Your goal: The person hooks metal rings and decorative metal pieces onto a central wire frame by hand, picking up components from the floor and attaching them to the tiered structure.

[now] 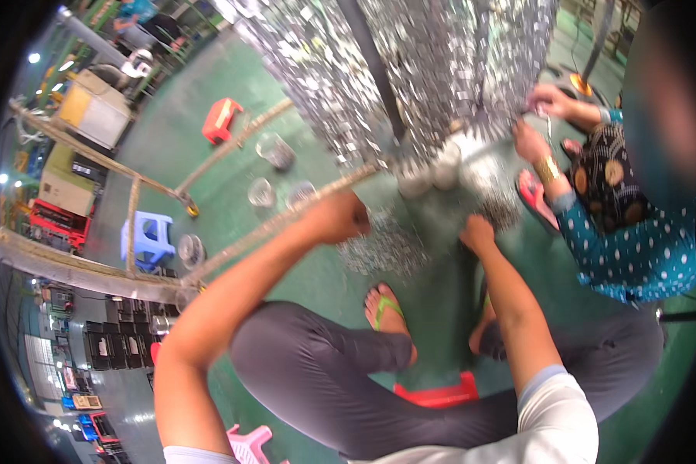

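Note:
A dense curtain of small shiny metal pieces (433,69) hangs in strands in front of me, blurred by motion. My left hand (343,219) is held closed below its left part, beside a loose heap of small silvery pieces (387,246) on the floor. Whatever its curled fingers hold is hidden. My right hand (478,232) is also closed, with the fingers pointing down, near a second, darker heap of small pieces (498,210). I cannot make out anything between those fingers. A dark upright bar (373,66) runs down before the strands.
At the right a co-worker in a dotted teal sleeve (626,259) has both hands (532,142) at the strands' edge. A frame bar (286,220) crosses at my left. Beyond it stand clear tubs (261,192), a red stool (221,121) and a blue stool (148,238).

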{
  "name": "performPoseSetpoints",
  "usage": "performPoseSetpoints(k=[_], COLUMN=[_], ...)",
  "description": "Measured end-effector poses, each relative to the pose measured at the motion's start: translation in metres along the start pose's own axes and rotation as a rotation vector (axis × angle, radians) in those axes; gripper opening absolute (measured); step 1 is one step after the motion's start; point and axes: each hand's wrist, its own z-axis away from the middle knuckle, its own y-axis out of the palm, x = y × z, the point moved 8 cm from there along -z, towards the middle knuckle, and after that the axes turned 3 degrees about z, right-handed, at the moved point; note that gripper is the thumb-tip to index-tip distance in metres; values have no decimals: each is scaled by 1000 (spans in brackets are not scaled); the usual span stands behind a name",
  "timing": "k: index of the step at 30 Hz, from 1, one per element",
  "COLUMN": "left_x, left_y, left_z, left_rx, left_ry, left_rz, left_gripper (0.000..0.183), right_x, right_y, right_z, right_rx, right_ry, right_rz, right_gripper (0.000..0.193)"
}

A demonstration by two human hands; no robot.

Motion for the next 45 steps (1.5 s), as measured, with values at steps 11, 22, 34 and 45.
performPoseSetpoints(k=[11, 22, 34, 45], left_x=[-2, -14, -28, -67], left_y=[30, 55, 39, -3], left_z=[-9, 3, 11, 8], left_rx=[6, 480, 325, -129], left_ry=[-192, -261, -208, -58], left_rz=[84, -170, -104, 100], left_gripper=[43, 71, 65, 47], right_x=[-61, -66, -46, -23], right_y=[30, 16, 16, 30], right_z=[13, -11, -4, -15], right_rx=[-77, 56, 102, -66], right_ry=[87, 0, 31, 7], right_rz=[-84, -110, -67, -16], right_gripper=[28, 31, 32, 35])
